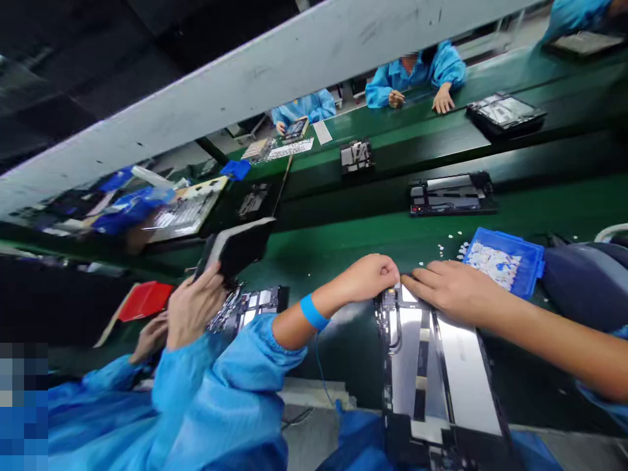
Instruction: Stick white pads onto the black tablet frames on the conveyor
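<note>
An opened tablet [464, 366], its silver battery packs and dark frame exposed, lies lengthwise in front of me and reaches past the near edge of the bench. At its far left corner my left hand [370, 278], with a blue wrist strap [313, 313], is closed in a pinch. Whatever sits between those fingertips is too small to name. My right hand [451, 289] rests over the tablet's far edge with its fingers stretched out and fingertips near the left hand. Just beyond it stands a blue tray [530, 267] of small white pieces.
Beside me on the left, a co-worker's hand [193, 304] lifts a dark tablet-like device [240, 248]. Another opened device [260, 302] lies near a red tray [144, 299]. More opened tablets, one of them here [451, 194], lie across the green bench. Co-workers sit opposite.
</note>
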Demonstrator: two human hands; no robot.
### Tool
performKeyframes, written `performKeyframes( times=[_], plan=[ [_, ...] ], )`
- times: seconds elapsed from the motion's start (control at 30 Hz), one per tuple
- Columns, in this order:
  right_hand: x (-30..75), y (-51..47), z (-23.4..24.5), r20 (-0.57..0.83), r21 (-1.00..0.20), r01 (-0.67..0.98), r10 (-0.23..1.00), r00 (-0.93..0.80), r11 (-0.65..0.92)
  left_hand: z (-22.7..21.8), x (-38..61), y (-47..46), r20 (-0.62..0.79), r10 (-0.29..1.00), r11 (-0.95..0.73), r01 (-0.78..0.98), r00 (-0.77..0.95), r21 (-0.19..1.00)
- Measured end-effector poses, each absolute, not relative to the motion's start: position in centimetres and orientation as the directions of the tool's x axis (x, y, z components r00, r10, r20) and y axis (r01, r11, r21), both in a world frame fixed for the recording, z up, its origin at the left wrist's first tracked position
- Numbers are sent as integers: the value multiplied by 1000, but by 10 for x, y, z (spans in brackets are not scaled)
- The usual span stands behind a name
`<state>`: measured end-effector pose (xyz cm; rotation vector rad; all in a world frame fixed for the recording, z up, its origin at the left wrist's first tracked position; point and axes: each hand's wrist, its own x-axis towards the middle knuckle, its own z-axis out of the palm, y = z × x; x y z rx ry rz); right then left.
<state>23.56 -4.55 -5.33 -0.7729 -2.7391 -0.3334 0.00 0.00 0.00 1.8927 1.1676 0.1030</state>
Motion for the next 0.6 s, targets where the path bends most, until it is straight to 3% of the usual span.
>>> performKeyframes(
  times=[0.43, 0.6],
  plan=[
    [232, -44, -47, 348, 139, 528, 458, -818, 838, 10, -3, -2, -371, 736, -146, 667, 566, 731],
    [232, -44, -47, 343, 141, 531, 462, -818, 835, 8, 0, -2, -338, 746, -223, 693, 574, 685]
  ],
)
